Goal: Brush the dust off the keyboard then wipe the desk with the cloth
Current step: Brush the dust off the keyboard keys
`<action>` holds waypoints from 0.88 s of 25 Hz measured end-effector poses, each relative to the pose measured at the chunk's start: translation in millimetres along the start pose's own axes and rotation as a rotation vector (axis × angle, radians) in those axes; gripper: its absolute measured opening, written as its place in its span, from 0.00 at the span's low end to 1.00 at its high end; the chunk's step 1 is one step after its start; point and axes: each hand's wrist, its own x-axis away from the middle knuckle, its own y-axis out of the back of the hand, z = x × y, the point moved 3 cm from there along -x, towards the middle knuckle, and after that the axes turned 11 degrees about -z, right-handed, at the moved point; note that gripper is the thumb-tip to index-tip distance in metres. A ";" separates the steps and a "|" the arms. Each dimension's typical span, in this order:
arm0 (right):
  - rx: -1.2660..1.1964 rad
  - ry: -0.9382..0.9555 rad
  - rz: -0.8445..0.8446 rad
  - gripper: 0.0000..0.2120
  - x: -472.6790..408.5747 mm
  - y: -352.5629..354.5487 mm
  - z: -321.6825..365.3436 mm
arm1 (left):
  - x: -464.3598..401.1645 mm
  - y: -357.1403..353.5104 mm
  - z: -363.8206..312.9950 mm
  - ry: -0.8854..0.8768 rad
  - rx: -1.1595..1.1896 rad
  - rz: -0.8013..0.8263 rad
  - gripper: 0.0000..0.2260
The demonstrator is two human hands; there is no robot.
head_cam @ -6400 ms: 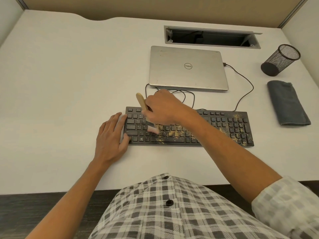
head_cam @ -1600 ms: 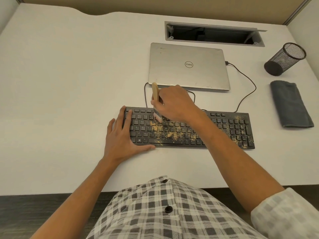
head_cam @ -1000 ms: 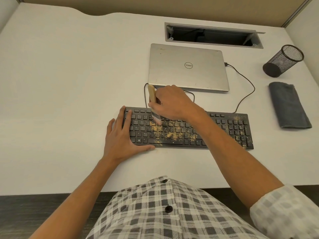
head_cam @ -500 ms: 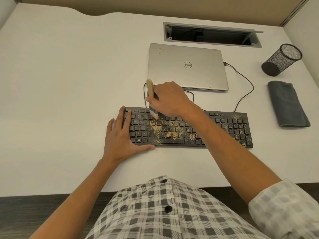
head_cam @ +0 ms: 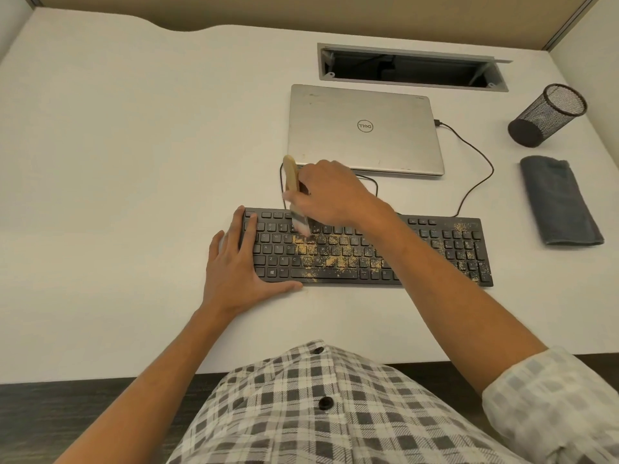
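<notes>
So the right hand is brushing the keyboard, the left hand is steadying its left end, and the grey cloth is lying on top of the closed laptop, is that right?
Not quite. The head view shows the grey cloth lying on the desk to the right of the keyboard, apart from the closed laptop. The rest holds: the right hand holds the brush on the keys, and the left hand steadies the left end.

There are two hands, the left hand (head_cam: 234, 262) and the right hand (head_cam: 330, 192). There is one brush (head_cam: 294, 195), one black keyboard (head_cam: 368, 251), one closed laptop (head_cam: 363, 128), one gray cloth (head_cam: 557, 200), one black mesh cup (head_cam: 546, 115) and one table (head_cam: 134, 162). Two thin black wires (head_cam: 475, 182) lie on the table
</notes>
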 end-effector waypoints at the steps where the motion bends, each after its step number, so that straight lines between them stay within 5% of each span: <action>1: 0.011 -0.015 -0.046 0.17 -0.2 1.3 -1.0 | -0.1 -0.1 0.1 0.001 -0.001 0.000 0.62; 5: -0.004 -0.002 0.053 0.18 3.1 -2.1 0.5 | -0.2 -0.1 0.7 0.001 -0.006 0.000 0.62; 9: 0.030 -0.005 -0.081 0.18 6.0 0.5 -0.3 | -0.1 0.2 0.1 0.002 -0.003 0.004 0.63; 13: -0.022 -0.006 0.026 0.18 8.2 -0.4 -4.7 | 0.1 0.2 0.3 0.005 -0.005 0.005 0.63; 22: -0.044 0.116 -0.097 0.18 12.1 -3.3 4.8 | 0.4 -1.3 1.1 0.004 -0.018 -0.004 0.62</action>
